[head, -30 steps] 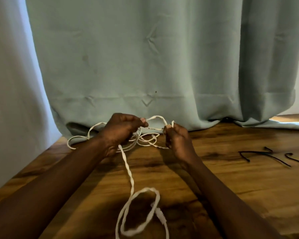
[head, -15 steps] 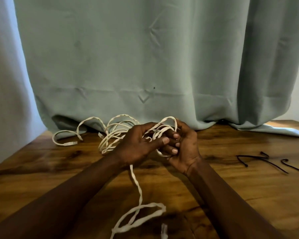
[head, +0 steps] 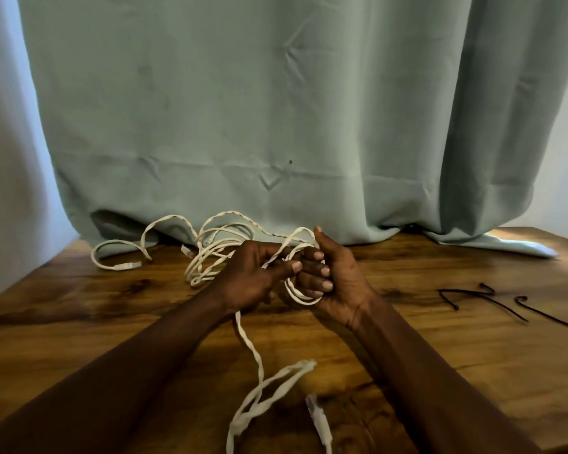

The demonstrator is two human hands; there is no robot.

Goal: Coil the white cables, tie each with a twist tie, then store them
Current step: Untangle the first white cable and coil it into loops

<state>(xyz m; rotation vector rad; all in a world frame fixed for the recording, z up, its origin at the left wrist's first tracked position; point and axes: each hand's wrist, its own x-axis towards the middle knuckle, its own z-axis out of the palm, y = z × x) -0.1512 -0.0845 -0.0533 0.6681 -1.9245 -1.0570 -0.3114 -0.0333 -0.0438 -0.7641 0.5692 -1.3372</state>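
Observation:
A flat white cable (head: pixel 207 247) lies in loose tangled loops on the wooden table (head: pixel 440 355), in front of the curtain. My right hand (head: pixel 336 276) grips a small coil of the cable, fingers curled through its loops. My left hand (head: pixel 253 276) holds the strand feeding into that coil, thumb pressed toward the right fingers. A trailing length of cable (head: pixel 259 381) runs down toward me, with a clear plug (head: pixel 318 417) at the near edge. Another plug end (head: pixel 125 265) lies at the far left. Black twist ties (head: pixel 486 298) lie on the table to the right.
A pale green curtain (head: pixel 276 109) hangs right behind the cables, its hem resting on the table. The table's left edge runs diagonally at the left, with a pale wall beyond.
My hands have come together from a spread hold. The cable is now looped round my right fingers, and the loop near me has been pulled longer and narrower.

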